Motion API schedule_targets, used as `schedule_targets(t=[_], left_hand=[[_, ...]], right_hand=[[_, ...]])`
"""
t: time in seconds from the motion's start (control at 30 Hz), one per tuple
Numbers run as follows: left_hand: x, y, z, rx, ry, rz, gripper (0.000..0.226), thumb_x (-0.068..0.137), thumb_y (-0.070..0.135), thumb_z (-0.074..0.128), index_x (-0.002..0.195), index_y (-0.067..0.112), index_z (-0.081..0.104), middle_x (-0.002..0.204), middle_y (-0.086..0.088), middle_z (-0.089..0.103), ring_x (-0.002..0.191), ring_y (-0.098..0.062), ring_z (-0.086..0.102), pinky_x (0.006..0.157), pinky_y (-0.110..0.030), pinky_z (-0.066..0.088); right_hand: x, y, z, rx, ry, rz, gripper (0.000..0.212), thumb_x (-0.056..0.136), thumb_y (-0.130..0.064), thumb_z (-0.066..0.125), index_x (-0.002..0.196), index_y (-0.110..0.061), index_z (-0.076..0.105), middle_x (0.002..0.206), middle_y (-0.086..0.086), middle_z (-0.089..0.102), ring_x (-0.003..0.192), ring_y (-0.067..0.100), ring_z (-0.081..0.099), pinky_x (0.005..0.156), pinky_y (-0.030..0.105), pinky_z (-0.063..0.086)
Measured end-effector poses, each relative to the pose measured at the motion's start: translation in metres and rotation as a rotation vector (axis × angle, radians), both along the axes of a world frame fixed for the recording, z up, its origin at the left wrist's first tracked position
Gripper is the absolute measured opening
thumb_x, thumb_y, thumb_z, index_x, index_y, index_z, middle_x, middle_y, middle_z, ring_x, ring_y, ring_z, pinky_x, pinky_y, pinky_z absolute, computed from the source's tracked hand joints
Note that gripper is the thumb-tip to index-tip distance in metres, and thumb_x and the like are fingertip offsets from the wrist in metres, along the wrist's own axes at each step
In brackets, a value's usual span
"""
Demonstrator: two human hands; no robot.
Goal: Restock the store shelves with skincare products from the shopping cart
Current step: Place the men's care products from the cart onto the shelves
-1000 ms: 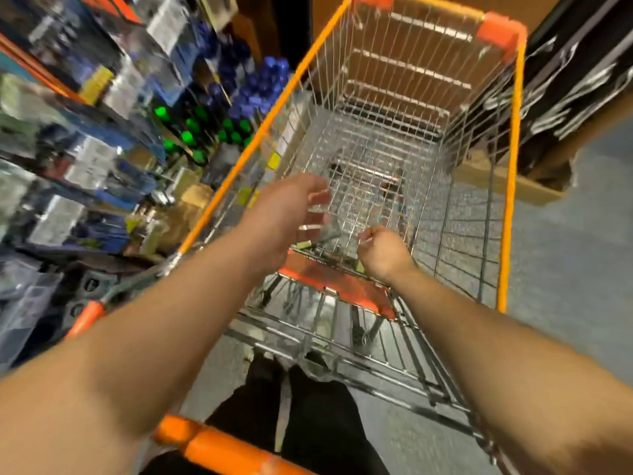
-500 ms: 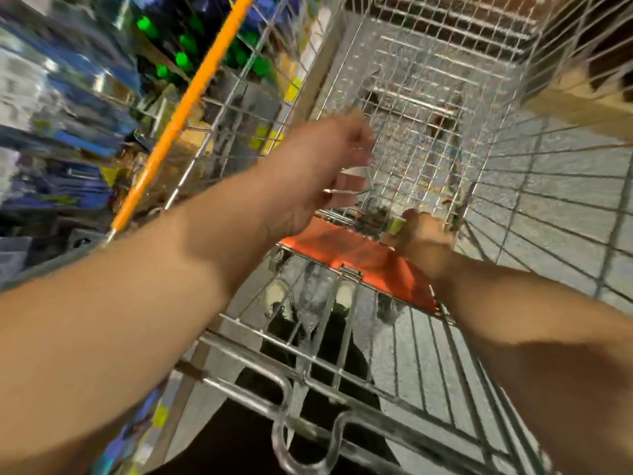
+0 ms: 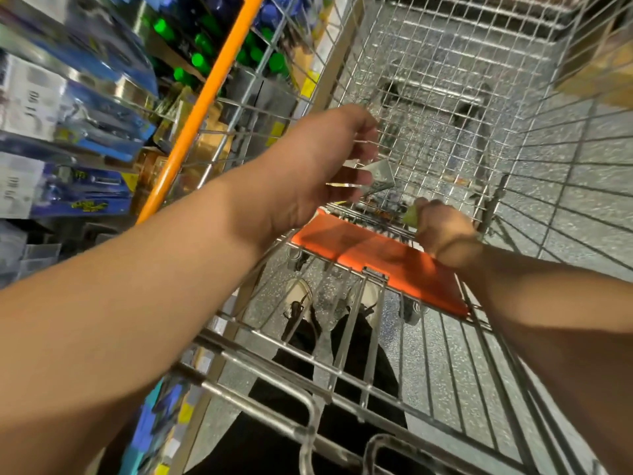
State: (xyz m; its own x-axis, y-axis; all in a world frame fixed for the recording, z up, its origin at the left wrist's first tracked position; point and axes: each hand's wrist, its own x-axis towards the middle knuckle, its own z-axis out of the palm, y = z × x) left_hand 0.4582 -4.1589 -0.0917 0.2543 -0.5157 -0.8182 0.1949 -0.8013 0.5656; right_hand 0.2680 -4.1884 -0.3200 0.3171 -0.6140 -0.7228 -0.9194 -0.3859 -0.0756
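Skincare products, small flat packets, are held over the shopping cart just beyond its orange seat flap: the left hand pinches several, and the right hand curls round a greenish one. The cart's mesh floor looks almost bare, so restocking seems nearly done, with these packets not yet placed on the shelves left of the cart.

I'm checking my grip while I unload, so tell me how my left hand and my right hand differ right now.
The left hand is higher, fingers curled round a flat silvery packet; the right hand is lower, just past the orange flap, closed on a small greenish item. The left hand shows its side and fingers; the right hand shows mostly its back. Both reach into the cart, each gripping something.
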Motion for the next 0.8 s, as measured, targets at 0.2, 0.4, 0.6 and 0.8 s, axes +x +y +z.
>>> schedule_targets(t=[0.2, 0.4, 0.6, 0.8], left_hand=[[0.001, 0.001, 0.041, -0.073, 0.034, 0.013, 0.012, 0.097, 0.026, 0.055, 0.093, 0.022, 0.065, 0.084, 0.004, 0.068, 0.073, -0.02, 0.063, 0.065, -0.028, 0.05], [0.019, 0.019, 0.103, -0.199, 0.008, 0.02, 0.007, 0.097, 0.024, 0.058, 0.093, 0.022, 0.063, 0.066, 0.011, 0.063, 0.075, -0.022, 0.06, 0.075, -0.034, 0.051], [0.051, 0.06, 0.162, -0.448, -0.149, 0.056, 0.01, 0.095, 0.02, 0.067, 0.104, 0.023, 0.069, 0.085, 0.008, 0.068, 0.074, -0.013, 0.062, 0.07, -0.032, 0.05], [0.082, 0.112, 0.227, -0.674, -0.336, -0.03, 0.022, 0.103, 0.024, 0.062, 0.117, 0.039, 0.07, 0.108, 0.017, 0.073, 0.099, -0.001, 0.067, 0.089, -0.032, 0.053]], right_hand=[[0.005, 0.01, 0.07, -0.057, -0.245, -0.062, 0.039, 0.101, -0.005, 0.054, 0.137, -0.014, 0.042, 0.117, 0.012, 0.061, 0.097, 0.031, 0.066, 0.073, 0.037, 0.057], [0.037, 0.019, 0.177, -0.089, -0.624, -0.393, 0.046, 0.095, -0.021, 0.066, 0.137, -0.015, 0.048, 0.106, 0.001, 0.065, 0.093, 0.022, 0.065, 0.074, 0.028, 0.05], [0.069, 0.038, 0.299, -0.17, -1.16, -0.597, 0.046, 0.089, -0.019, 0.078, 0.131, -0.019, 0.059, 0.092, -0.017, 0.066, 0.077, 0.003, 0.062, 0.074, 0.021, 0.05], [0.102, 0.06, 0.416, -0.113, -1.536, -0.685, 0.034, 0.094, -0.012, 0.072, 0.124, -0.026, 0.063, 0.076, -0.012, 0.062, 0.064, 0.002, 0.053, 0.06, 0.022, 0.047]])
